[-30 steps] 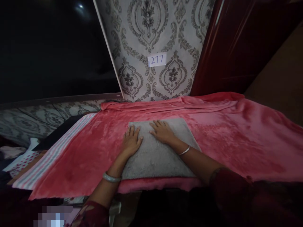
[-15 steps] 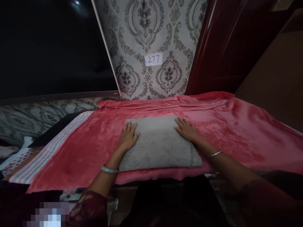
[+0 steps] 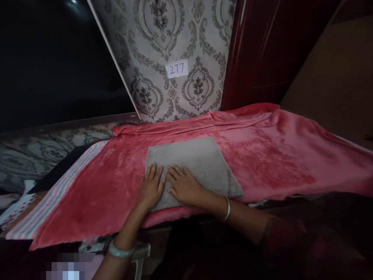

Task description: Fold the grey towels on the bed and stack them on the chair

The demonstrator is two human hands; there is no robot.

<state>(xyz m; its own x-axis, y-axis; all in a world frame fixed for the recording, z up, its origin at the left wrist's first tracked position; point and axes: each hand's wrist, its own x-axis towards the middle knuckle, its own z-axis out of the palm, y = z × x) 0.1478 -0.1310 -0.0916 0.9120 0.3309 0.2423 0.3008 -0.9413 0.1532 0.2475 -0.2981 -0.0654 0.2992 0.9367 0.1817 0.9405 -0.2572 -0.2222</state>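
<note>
A grey plush cloth (image 3: 189, 155), flat and four-sided, lies on a red and pink blanket (image 3: 271, 163). My left hand (image 3: 151, 186) rests palm down over its left edge, fingers stretched out and pointing away from me. Close beside it, my right hand (image 3: 185, 184) presses flat on the left half of the cloth with its fingers spread. Neither hand grips anything. My right forearm crosses the cloth's near edge and hides part of it. Whether the cloth is folded into layers, I cannot tell.
A large dark screen (image 3: 58, 58) stands at the back left. Patterned wallpaper (image 3: 198, 85) carries a paper label (image 3: 177, 69) reading 277. Right of it is a dark red glossy panel (image 3: 256, 50). A striped cloth edge (image 3: 58, 190) shows along the blanket's left side.
My right hand has moved left across the grey cloth, from its far right corner to beside my left hand. My left hand has slid a little nearer to me. The view has shifted slightly.
</note>
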